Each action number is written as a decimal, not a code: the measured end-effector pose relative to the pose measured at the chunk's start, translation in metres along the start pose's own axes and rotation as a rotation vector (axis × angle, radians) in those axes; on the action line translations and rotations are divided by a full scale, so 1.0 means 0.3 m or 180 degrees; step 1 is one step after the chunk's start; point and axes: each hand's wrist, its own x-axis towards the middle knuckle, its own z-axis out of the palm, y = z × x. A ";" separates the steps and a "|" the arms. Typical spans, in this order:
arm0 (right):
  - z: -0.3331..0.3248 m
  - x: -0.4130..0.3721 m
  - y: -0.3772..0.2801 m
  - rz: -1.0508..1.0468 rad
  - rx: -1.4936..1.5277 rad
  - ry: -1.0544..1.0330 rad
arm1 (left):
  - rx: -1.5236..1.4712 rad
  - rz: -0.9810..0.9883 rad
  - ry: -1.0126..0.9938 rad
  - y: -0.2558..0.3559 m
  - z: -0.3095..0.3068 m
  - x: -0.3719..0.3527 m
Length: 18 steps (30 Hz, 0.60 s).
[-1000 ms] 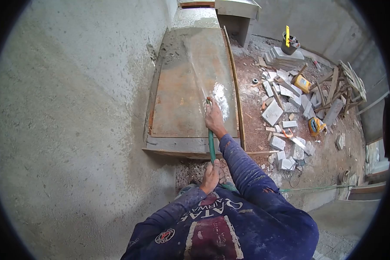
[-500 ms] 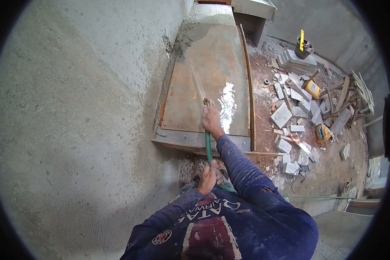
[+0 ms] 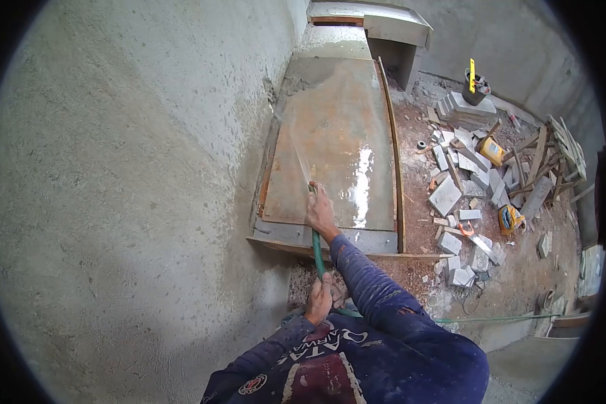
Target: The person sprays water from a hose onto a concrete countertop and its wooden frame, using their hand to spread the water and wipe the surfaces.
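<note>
Gripping the green hose (image 3: 318, 252) just behind its spouting end, the right hand (image 3: 321, 210) hangs over the wet panel (image 3: 330, 145); the left hand (image 3: 319, 300) clasps the hose lower, nearer the shirt (image 3: 411, 353).

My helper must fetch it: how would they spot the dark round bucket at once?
Right of the long, wet, wood-edged rectangular panel, loose pale blocks litter the reddish floor. Beyond them is a stack of flat pale-grey slabs. There sits the dark round bucket, set apart by the straight bright-yellow bar jutting up from it.
</note>
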 end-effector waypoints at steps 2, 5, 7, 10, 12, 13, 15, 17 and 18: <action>0.001 -0.008 -0.030 0.0211 0.0028 -0.0154 | -0.0017 -0.0018 -0.0007 -0.014 -0.018 0.005; 0.009 -0.018 -0.063 0.0369 -0.0010 -0.0490 | -0.0079 0.0007 0.0079 -0.025 -0.028 0.000; 0.033 -0.019 -0.046 0.0229 -0.0080 -0.0537 | -0.0018 0.0144 0.0121 -0.027 -0.030 -0.007; 0.068 -0.022 -0.017 0.0011 -0.0182 -0.0538 | -0.0006 0.0117 0.0084 -0.038 -0.044 -0.001; 0.080 -0.024 -0.001 -0.0055 -0.0216 -0.0504 | -0.0040 0.0131 0.0138 -0.043 -0.039 -0.004; 0.082 -0.022 0.001 -0.0093 -0.0146 -0.0442 | -0.0076 0.0155 0.0192 -0.034 -0.030 -0.009; 0.080 -0.022 0.008 -0.0122 -0.0085 -0.0401 | -0.0080 0.0147 0.0220 -0.015 -0.017 -0.017; 0.053 -0.017 -0.007 0.0400 0.0188 -0.0747 | -0.0102 0.0141 0.0245 -0.009 -0.004 -0.019; 0.044 -0.018 -0.009 0.0410 0.0176 -0.0767 | -0.0091 0.0111 0.0156 -0.010 -0.001 -0.022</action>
